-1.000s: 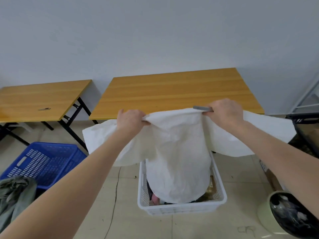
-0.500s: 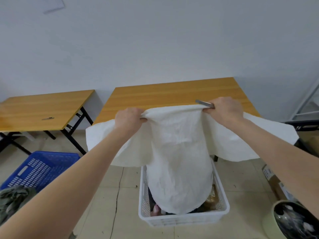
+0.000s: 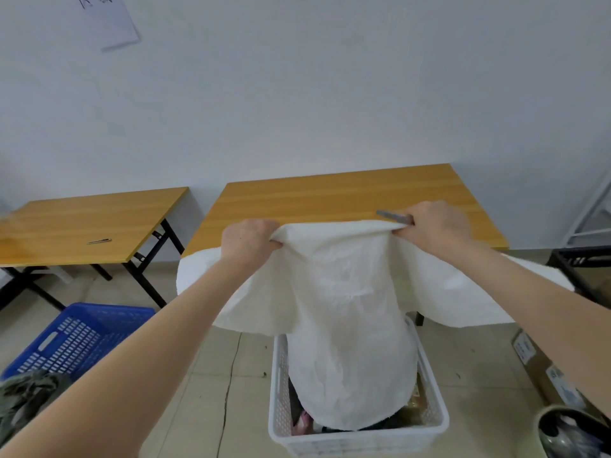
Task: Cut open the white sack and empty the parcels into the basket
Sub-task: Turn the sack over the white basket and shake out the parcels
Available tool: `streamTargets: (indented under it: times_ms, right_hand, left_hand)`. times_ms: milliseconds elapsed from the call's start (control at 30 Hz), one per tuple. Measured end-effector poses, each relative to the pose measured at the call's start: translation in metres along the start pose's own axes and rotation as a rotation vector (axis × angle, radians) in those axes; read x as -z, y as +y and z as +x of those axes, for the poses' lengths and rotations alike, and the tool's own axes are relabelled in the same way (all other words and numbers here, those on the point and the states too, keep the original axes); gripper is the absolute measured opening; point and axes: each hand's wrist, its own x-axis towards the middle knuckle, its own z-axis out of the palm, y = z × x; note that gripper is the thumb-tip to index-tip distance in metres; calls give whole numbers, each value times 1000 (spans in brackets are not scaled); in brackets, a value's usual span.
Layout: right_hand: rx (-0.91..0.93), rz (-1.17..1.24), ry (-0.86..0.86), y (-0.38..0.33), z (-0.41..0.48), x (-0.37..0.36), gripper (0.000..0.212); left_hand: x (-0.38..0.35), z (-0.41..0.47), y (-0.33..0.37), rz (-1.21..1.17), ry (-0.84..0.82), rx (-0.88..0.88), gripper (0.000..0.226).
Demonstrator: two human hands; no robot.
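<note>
Head view: holds the white sack upended, mouth down in the basket near the bench, with left grip and right grip clenched on its raised end, the right also pinching a grey tool; seems mid-emptying, likely calls next for lifting and shaking.

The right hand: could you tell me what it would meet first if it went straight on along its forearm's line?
Probably the wooden table: the right hand, gripping the sack and a grey tool, points forward-left over its top. It might instead pass above it to the wall; height is unclear.
</note>
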Motion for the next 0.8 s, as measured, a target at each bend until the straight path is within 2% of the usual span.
streamTargets:
  times_ms: [67, 133, 267, 367, 467, 633, 733, 800]
  right_hand:
    - [11, -3, 19, -1, -1, 2, 26]
    - [-12, 54, 109, 2, 3, 8, 21]
    - [39, 25, 8, 1, 0, 4, 27]
    - [0, 126, 65, 5, 1, 7, 32]
    - [12, 46, 26, 6, -1, 13, 40]
    - [27, 93, 42, 8, 2, 22, 35]
    - [11, 67, 113, 5, 5, 30, 34]
    - [-5, 52, 54, 3, 5, 25, 32]
  left_hand:
    - [-1, 0, -2, -22, 4, -15, 15]
    - [0, 3, -5, -85, 65, 21, 15]
    - [-3, 3, -7, -51, -7, 23, 12]
    - [-3, 5, -9, -105, 67, 45, 12]
    - [4, 7, -8, -88, 13, 27, 12]
    - [12, 12, -10, -108, -16, 17, 10]
    - [16, 15, -12, -146, 46, 48, 10]
    - [14, 14, -12, -137, 7, 44, 9]
